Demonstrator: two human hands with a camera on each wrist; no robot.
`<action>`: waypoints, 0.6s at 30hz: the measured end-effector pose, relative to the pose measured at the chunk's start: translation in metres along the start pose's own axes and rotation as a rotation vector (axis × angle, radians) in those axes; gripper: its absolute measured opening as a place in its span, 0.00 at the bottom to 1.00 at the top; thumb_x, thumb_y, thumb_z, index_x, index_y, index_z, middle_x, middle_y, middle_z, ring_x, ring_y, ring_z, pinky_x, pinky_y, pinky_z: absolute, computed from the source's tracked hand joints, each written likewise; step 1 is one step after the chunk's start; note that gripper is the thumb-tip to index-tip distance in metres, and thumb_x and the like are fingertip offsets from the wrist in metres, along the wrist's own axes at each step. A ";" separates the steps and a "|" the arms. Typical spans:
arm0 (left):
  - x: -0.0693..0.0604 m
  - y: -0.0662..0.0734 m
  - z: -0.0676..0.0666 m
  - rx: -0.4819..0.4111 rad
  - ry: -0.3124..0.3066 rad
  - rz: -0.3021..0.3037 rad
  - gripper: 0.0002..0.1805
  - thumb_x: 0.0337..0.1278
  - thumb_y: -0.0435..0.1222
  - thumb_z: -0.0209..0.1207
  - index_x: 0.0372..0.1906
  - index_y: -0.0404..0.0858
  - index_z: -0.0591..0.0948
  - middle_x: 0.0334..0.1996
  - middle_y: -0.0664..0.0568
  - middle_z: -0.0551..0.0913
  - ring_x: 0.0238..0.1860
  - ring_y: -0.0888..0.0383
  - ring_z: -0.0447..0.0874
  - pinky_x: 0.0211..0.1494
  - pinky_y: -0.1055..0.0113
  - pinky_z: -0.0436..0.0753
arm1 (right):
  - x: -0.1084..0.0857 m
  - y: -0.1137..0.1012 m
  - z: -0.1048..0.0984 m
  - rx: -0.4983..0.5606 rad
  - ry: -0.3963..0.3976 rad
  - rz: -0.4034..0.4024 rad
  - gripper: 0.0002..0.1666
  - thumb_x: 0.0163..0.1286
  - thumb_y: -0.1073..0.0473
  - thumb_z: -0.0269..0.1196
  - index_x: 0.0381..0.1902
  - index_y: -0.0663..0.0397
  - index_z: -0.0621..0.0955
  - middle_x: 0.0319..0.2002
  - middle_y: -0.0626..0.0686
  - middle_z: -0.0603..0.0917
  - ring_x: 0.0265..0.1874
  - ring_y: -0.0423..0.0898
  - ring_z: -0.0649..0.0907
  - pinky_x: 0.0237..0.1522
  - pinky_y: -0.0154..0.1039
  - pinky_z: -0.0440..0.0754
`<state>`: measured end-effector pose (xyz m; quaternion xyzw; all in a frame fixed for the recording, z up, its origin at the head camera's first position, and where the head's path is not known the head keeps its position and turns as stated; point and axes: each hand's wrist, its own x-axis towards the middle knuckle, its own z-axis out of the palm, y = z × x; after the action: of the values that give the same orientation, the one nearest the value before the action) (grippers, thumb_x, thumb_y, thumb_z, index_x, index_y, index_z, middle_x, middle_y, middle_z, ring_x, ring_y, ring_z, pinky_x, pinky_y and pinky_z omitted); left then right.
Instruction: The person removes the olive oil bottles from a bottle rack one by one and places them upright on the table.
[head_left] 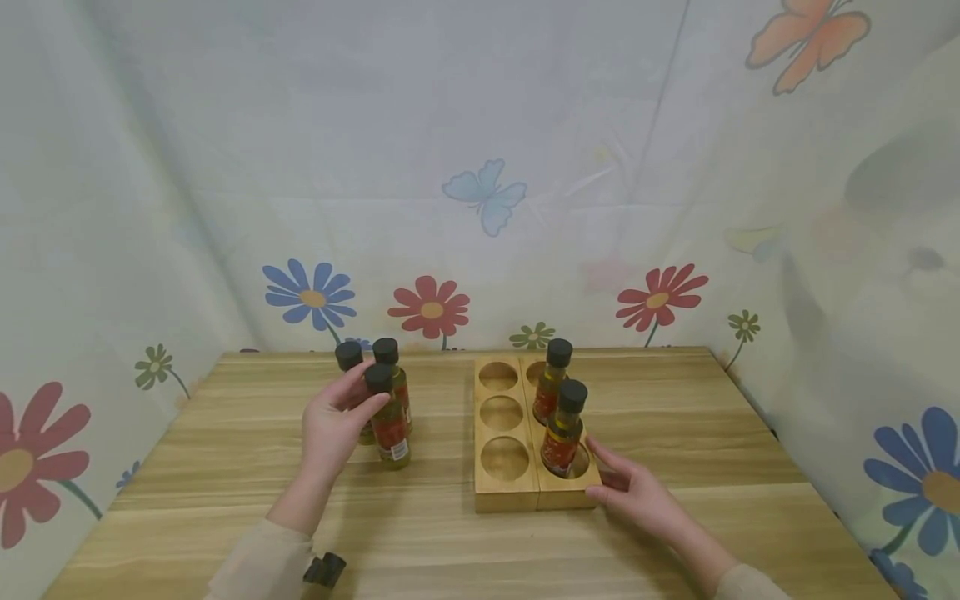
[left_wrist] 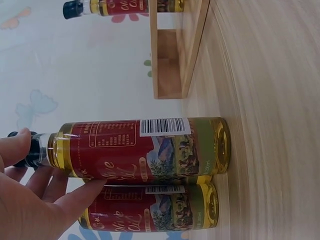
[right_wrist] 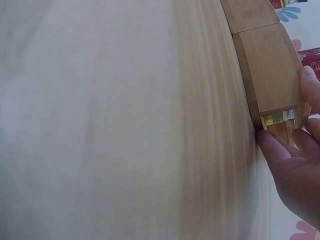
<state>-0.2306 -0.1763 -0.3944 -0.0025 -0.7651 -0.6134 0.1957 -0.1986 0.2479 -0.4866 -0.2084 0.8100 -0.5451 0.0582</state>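
In the head view, my left hand (head_left: 335, 422) holds the nearest olive oil bottle (head_left: 391, 429) by its black cap and neck. That bottle (left_wrist: 150, 150) has a red label and yellow oil. Two similar bottles stand close behind it, one with its black cap (head_left: 348, 355) showing beside my fingers, the other (head_left: 402, 383) to its right. My right hand (head_left: 637, 492) grips the front right corner of a wooden rack (head_left: 506, 500) with round holes. Two olive oil bottles stand in the rack's right column, one in front (head_left: 562, 442), the other behind (head_left: 550, 396).
The left column of the rack shows open round holes. Under everything lies a wood-grain table (head_left: 420, 542). Behind it hangs a pale curtain (head_left: 375, 167) printed with flowers and butterflies. A small black object (head_left: 326, 570) shows beside my left sleeve.
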 end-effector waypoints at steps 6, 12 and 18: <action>0.001 -0.003 -0.001 0.016 -0.004 0.007 0.26 0.52 0.35 0.73 0.60 0.44 0.83 0.46 0.43 0.87 0.43 0.67 0.84 0.48 0.76 0.80 | 0.000 0.000 0.001 -0.005 -0.001 -0.004 0.44 0.67 0.59 0.67 0.75 0.63 0.60 0.72 0.69 0.58 0.57 0.67 0.78 0.58 0.48 0.76; 0.002 -0.006 -0.002 0.058 -0.028 0.009 0.27 0.54 0.38 0.72 0.61 0.46 0.82 0.46 0.44 0.87 0.44 0.62 0.83 0.46 0.76 0.79 | 0.000 0.000 0.001 -0.020 0.005 -0.002 0.45 0.67 0.59 0.67 0.74 0.65 0.60 0.72 0.69 0.58 0.56 0.66 0.78 0.58 0.49 0.76; 0.002 -0.005 -0.003 0.098 -0.056 -0.002 0.30 0.55 0.39 0.71 0.65 0.45 0.78 0.51 0.45 0.85 0.51 0.56 0.82 0.51 0.71 0.79 | 0.000 0.002 0.001 -0.017 0.006 -0.001 0.45 0.66 0.59 0.68 0.75 0.65 0.59 0.72 0.70 0.58 0.57 0.66 0.78 0.57 0.46 0.77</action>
<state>-0.2324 -0.1811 -0.3979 -0.0093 -0.7993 -0.5753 0.1734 -0.1994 0.2477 -0.4890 -0.2077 0.8146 -0.5389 0.0539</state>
